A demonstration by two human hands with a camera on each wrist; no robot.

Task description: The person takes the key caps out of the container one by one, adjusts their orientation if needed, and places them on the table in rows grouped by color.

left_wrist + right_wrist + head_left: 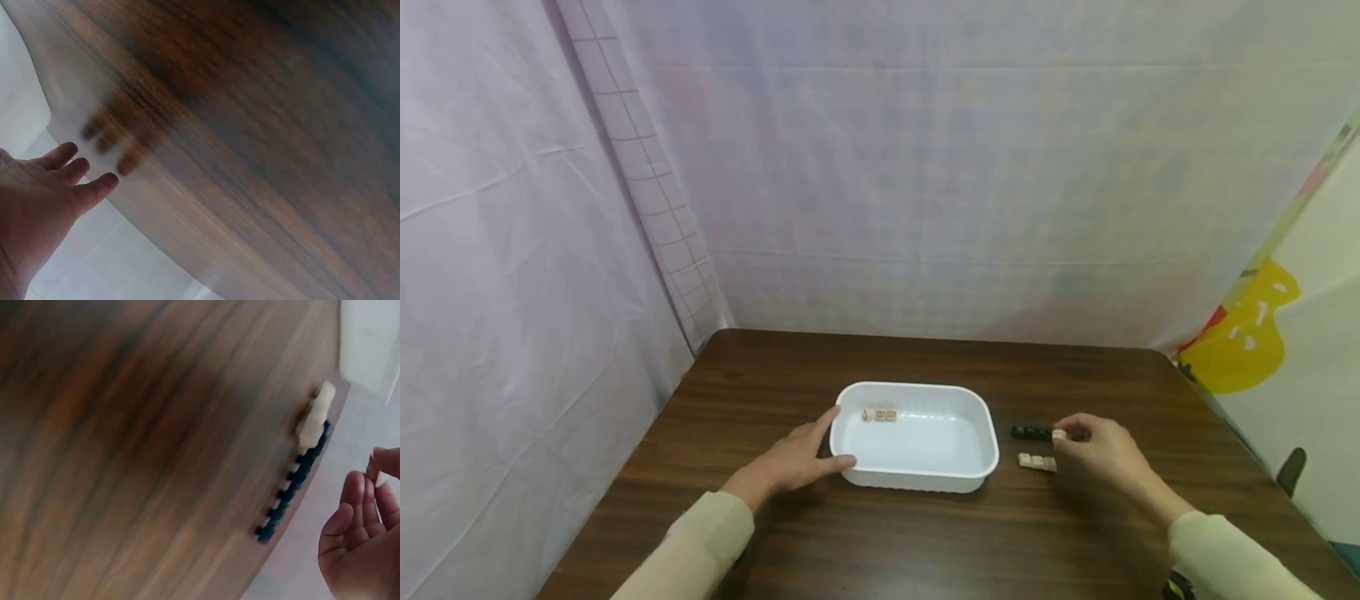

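A white plastic basin [917, 480] sits mid-table with a few small pale blocks [880, 415] bearing dark marks near its back left. My left hand [797, 457] rests against the basin's left side, thumb at the front corner, fingers extended along the rim. To the right of the basin, my right hand [1101, 450] pinches a small cream cube [1059, 435] between thumb and fingertips. Beside that cube lies a black toothed strip [1032, 432]. A short row of cream cubes [1037, 462] lies nearer me; in the right wrist view these cubes [317, 415] overlap the black strip [292, 487].
The dark wood-grain table [925, 550] ends at white curtains [925, 208] behind and a pale sheet [512, 292] on the left. A cloth with a yellow print [1247, 350] hangs at the right. Something small and dark [1178, 585] shows beside the right sleeve.
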